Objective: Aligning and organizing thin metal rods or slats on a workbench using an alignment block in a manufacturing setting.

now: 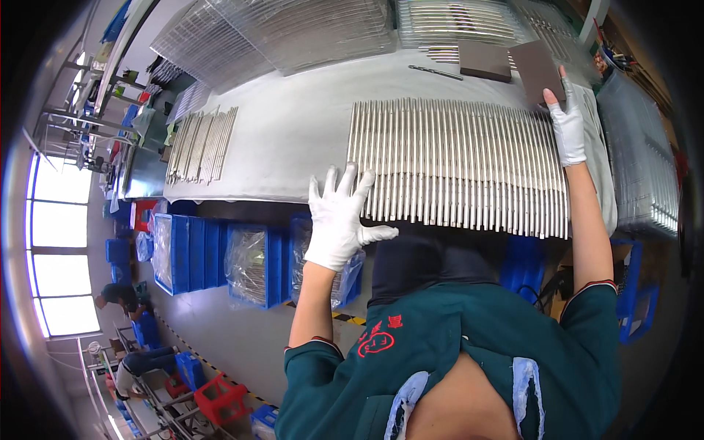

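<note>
A wide row of shiny metal rods (455, 161) lies side by side on the white-covered table in front of me. My left hand (339, 220), in a white glove, is spread open at the row's near left corner, its fingertips at or just over the outermost rods. At the row's far right corner, my right hand (566, 128) grips a flat brown rectangular block (537, 70), held tilted. That glove leaves the tips of at least two fingers bare; the other fingers are hidden. A second brown block (484, 61) lies just left of the held one.
A smaller group of rods (202, 145) lies at the table's left. Beyond the row is a thin dark pen-like tool (435, 72). Clear plastic trays (293, 33) line the back; more stand at right (642, 154). Blue crates (191, 253) sit below the front edge. People work far left.
</note>
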Action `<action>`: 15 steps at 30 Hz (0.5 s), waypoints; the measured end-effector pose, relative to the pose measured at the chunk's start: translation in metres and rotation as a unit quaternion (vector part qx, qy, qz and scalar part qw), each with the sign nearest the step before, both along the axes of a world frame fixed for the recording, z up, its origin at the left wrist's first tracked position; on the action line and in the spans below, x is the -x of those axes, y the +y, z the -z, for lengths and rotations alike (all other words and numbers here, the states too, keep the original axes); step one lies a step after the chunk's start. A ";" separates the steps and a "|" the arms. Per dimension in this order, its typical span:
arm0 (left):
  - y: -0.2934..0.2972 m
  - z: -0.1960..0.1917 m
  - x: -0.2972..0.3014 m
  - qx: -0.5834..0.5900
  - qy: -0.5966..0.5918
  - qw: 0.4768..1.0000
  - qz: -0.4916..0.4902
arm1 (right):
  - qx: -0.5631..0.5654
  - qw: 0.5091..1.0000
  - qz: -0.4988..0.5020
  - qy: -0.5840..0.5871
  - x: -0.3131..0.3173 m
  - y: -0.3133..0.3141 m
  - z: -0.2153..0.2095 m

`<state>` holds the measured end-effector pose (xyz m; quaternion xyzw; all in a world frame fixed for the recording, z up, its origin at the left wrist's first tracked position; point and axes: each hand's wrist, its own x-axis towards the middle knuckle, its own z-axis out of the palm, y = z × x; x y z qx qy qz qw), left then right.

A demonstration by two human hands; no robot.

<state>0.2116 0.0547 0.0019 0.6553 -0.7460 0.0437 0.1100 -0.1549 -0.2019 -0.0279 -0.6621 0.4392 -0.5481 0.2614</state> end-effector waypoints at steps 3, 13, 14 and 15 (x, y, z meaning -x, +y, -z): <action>-0.004 0.007 0.001 0.026 0.025 0.999 0.000 | -0.002 1.000 0.011 -0.005 0.001 0.000 0.000; -0.020 0.006 0.005 0.023 0.031 0.999 0.008 | 0.008 0.999 0.032 0.022 0.005 0.002 -0.005; -0.020 0.005 0.005 0.019 0.030 0.999 0.008 | 0.010 0.999 0.029 0.018 0.005 0.002 -0.005; -0.020 0.004 0.005 0.014 0.028 0.999 0.009 | 0.010 0.999 0.029 0.019 0.005 0.003 -0.006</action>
